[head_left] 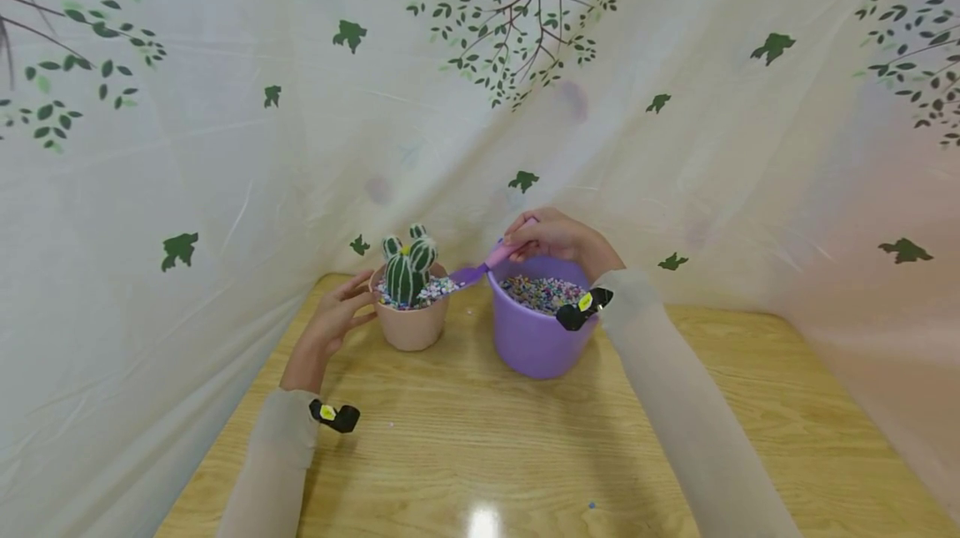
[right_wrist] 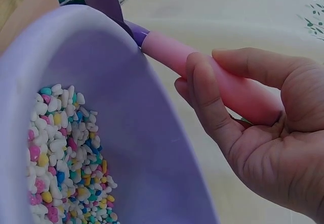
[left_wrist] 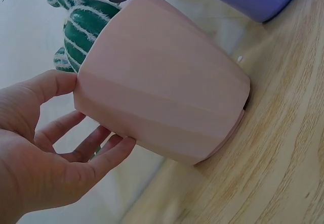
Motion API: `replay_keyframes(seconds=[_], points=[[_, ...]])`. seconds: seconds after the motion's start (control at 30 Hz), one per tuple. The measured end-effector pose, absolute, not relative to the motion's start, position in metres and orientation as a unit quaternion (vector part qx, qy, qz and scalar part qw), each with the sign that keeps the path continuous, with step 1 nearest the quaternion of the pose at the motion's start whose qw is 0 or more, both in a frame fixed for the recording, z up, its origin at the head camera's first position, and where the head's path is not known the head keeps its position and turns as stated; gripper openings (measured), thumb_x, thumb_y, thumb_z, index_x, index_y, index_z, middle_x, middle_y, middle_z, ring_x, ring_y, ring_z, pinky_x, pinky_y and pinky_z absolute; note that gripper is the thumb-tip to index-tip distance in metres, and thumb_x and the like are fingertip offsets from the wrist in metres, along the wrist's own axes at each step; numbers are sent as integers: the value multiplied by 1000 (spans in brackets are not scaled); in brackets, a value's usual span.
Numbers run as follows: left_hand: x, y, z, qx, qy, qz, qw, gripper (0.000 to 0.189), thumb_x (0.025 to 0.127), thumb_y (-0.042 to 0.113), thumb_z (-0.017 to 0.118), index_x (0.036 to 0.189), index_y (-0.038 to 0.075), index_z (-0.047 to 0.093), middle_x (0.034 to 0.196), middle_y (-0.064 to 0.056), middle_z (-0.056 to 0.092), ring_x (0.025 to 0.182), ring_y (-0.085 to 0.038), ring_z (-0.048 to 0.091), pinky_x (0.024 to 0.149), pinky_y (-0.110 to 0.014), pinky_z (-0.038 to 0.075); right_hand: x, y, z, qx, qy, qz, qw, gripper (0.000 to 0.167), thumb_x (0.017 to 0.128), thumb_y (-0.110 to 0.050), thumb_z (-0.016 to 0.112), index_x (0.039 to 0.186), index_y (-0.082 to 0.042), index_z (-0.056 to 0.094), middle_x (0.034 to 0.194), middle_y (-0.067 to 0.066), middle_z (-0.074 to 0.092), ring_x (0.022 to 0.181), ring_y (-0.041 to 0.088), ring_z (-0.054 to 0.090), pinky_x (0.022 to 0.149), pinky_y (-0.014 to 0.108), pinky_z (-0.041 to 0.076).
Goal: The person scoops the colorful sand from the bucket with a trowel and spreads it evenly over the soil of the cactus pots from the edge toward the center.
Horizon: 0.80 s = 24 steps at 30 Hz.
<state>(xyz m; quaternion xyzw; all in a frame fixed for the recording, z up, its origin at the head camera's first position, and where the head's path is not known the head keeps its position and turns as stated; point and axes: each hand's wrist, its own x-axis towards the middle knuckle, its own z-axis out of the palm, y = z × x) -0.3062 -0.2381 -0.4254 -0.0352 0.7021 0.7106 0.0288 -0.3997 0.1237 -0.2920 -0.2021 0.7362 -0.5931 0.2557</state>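
Observation:
My left hand (head_left: 330, 323) touches the left side of a pale pink pot (head_left: 411, 328) with spread fingertips. In the left wrist view, one fingertip meets the rim and others lie along the pot's wall. A green cactus (head_left: 401, 281) with white stripes stands in the pot among coloured pebbles. My right hand (head_left: 551, 236) grips the pink handle (right_wrist: 238, 90) of a small purple trowel (head_left: 470, 274). Its blade, carrying pebbles (head_left: 441, 288), tilts down over the pot's right rim. Beneath the right hand is a purple bucket (head_left: 534, 346), partly filled with multicoloured pebbles (right_wrist: 61, 153).
The pot and bucket stand near the back of a wooden table (head_left: 465, 438). A pale curtain (head_left: 247, 146) printed with leaves hangs behind and at both sides. A blue pebble (head_left: 592, 505) lies near the front, with a few others scattered about.

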Motion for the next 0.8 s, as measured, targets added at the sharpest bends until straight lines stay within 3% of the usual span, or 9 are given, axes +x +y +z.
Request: replay_keyframes(seconds=[0.23, 0.5, 0.7, 0.8], points=[[-307, -239, -426, -32, 686, 727, 24, 61, 104, 13, 57, 160, 11, 32, 163, -22, 31, 142, -27, 41, 120, -51, 38, -401, 124, -293, -202, 736, -593, 256, 5, 101, 6, 53, 105, 4, 55, 78, 5, 74, 66, 12, 70, 66, 21, 61], [-309, -240, -427, -31, 680, 732, 19, 60, 105, 14, 56, 160, 8, 33, 162, -21, 34, 112, -3, 56, 120, -51, 38, -401, 125, -294, -203, 734, -595, 257, 6, 101, 5, 53, 107, 5, 54, 80, 5, 74, 67, 12, 70, 67, 20, 61], [-311, -241, -428, -35, 681, 731, 18, 59, 105, 13, 56, 159, 8, 34, 163, -20, 34, 121, -9, 55, 120, -51, 38, -399, 125, -293, -198, 735, -596, 258, 7, 101, 6, 52, 109, 6, 53, 81, 6, 74, 67, 12, 70, 66, 20, 61], [-312, -241, -428, -35, 679, 733, 19, 58, 105, 13, 56, 159, 8, 35, 163, -20, 34, 118, -7, 56, 120, -51, 38, -398, 125, -292, -197, 735, -595, 258, 8, 102, 6, 52, 110, 7, 53, 81, 6, 74, 67, 12, 70, 66, 20, 61]])
